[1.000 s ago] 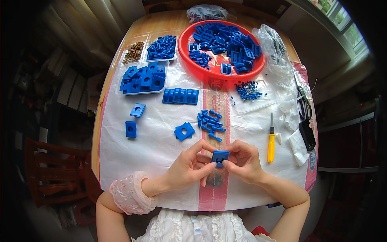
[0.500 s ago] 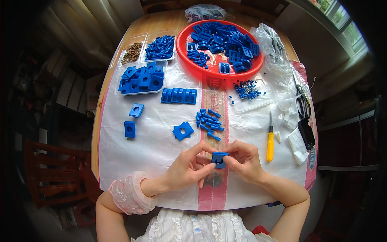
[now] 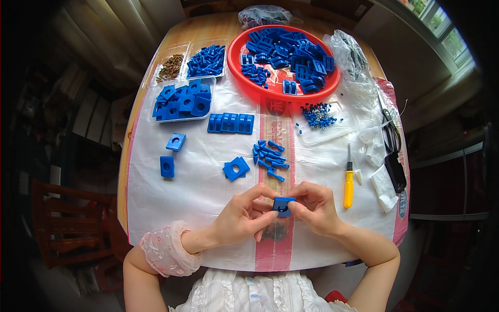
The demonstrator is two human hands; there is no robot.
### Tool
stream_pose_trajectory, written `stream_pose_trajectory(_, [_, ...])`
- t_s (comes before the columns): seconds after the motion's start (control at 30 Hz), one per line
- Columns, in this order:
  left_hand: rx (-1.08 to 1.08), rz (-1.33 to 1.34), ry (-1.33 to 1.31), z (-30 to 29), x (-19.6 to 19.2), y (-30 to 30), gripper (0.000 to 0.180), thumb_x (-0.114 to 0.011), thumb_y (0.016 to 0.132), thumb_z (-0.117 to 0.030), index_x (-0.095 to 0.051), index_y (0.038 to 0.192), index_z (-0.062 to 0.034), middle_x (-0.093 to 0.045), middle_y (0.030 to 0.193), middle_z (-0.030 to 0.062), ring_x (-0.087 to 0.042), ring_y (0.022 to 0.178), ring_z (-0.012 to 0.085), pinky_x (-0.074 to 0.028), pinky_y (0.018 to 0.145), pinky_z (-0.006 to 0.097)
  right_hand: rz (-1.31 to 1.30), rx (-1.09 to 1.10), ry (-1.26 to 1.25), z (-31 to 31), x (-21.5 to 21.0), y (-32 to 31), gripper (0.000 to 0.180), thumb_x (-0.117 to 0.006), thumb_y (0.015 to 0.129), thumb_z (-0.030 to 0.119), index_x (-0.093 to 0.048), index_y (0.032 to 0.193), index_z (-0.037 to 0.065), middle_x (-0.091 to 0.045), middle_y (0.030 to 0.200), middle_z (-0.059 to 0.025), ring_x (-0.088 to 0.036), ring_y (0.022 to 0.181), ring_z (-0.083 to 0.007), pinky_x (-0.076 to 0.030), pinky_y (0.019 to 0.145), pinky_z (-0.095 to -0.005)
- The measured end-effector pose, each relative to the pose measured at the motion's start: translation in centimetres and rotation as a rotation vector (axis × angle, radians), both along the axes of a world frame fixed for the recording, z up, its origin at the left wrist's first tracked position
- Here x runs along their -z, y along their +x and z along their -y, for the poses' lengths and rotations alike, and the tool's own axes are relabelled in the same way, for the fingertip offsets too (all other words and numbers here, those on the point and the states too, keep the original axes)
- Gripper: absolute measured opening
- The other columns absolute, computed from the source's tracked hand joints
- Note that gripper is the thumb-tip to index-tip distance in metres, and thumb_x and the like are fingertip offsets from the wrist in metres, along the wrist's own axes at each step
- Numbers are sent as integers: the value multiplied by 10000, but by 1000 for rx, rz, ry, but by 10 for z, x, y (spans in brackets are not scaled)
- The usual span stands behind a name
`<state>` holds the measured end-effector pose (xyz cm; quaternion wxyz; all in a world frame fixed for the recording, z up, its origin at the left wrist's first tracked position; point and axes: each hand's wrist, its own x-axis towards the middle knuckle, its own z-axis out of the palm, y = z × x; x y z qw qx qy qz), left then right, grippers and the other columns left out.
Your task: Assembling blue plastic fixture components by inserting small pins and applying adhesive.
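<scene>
Both hands meet over the near part of the white woven sheet. My left hand and my right hand pinch one small blue square plastic block with a round hole between their fingertips. Just beyond them lie a flat blue square plate with a hole and a loose cluster of small blue pins. A row of blue slotted blocks sits further back in the middle.
A red round tray of blue parts stands at the back. Clear trays hold blue square plates, blue pins and brown screws. A yellow-handled screwdriver, scissors and two loose blue blocks lie around.
The two hands have stayed in the same spot, turning the blue block slightly between the fingertips. Nothing else on the table moved.
</scene>
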<state>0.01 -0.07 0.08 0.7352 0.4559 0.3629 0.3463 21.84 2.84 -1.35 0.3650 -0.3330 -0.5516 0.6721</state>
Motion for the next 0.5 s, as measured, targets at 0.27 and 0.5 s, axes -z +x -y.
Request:
stream_pose_trajectory(0.27, [3,4,15,0,2,-1,251,-547,931,10,-489,1173,-27,-709,989,165,-605,523,82,-496,470,200,-31,19,-81,2,-6,-3,127,-625,861,-27,-618,985,-56,-625,876,-51,-563,725,-45,-447,603,-199])
stream_pose_trajectory(0.5, [3,-6,17,1,4,-1,256,-545,928,15,-484,1174,-24,-708,999,174,-605,522,84,-495,467,201,-25,11,-78,1,-6,-3,131,-623,861,-29,-616,988,-59,-623,871,-48,-567,735,-47,-452,617,-201])
